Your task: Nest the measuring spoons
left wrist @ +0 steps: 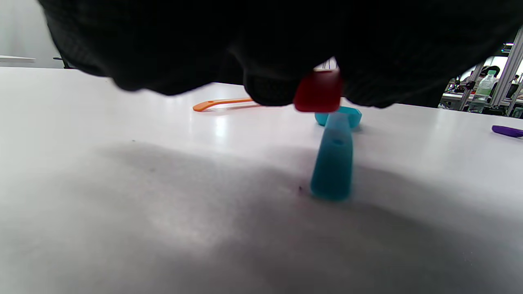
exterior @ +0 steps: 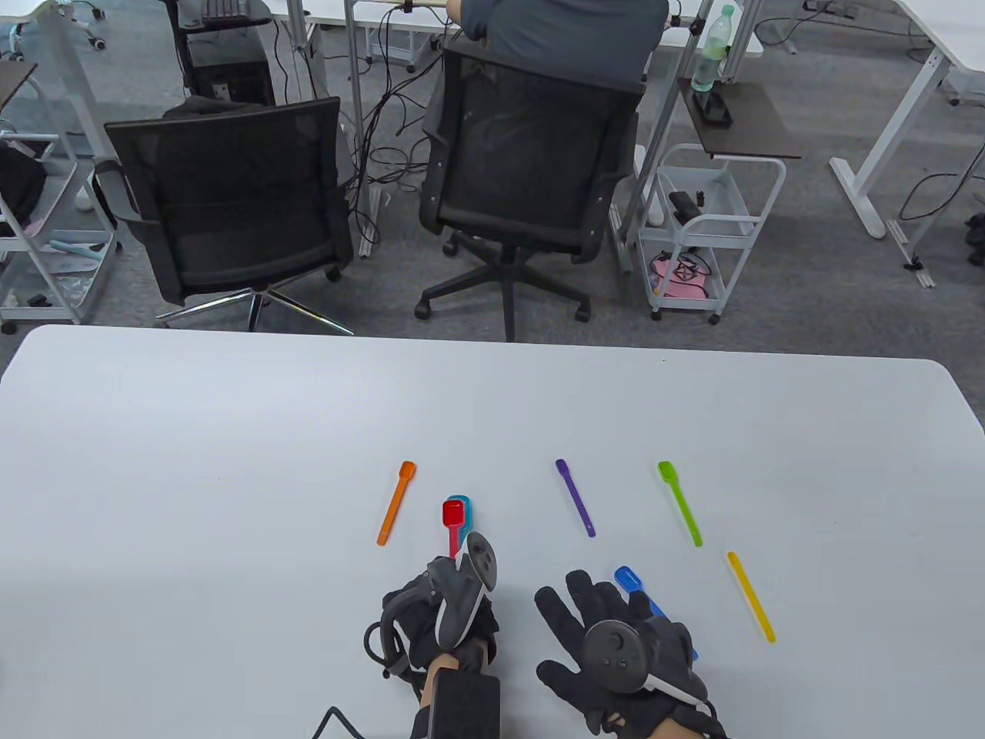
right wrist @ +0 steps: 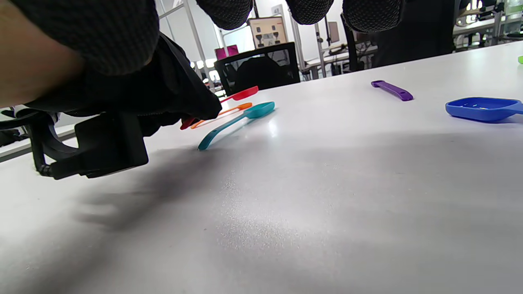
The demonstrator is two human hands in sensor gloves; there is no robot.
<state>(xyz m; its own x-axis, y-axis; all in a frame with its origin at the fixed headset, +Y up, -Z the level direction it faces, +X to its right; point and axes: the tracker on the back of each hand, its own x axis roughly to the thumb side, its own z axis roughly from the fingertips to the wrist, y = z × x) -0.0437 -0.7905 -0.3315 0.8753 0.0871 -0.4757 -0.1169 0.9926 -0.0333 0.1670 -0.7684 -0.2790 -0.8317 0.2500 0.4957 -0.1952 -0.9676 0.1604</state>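
My left hand [exterior: 455,589] grips the handle of a red spoon [exterior: 454,514] and holds it just above a teal spoon [exterior: 465,505] that lies on the white table [exterior: 231,462]. In the left wrist view the red bowl [left wrist: 318,90] hangs over the teal spoon [left wrist: 333,163]. In the right wrist view the red spoon [right wrist: 242,94] is tilted above the teal spoon [right wrist: 237,121]. My right hand [exterior: 596,616] rests empty with fingers spread, beside a blue spoon [exterior: 628,578], which also shows in the right wrist view [right wrist: 482,108].
Loose on the table lie an orange spoon [exterior: 396,502] left of the red one, a purple spoon [exterior: 575,496], a green spoon [exterior: 680,503] and a yellow spoon [exterior: 751,595] at the right. Two black office chairs [exterior: 231,200] stand beyond the far edge.
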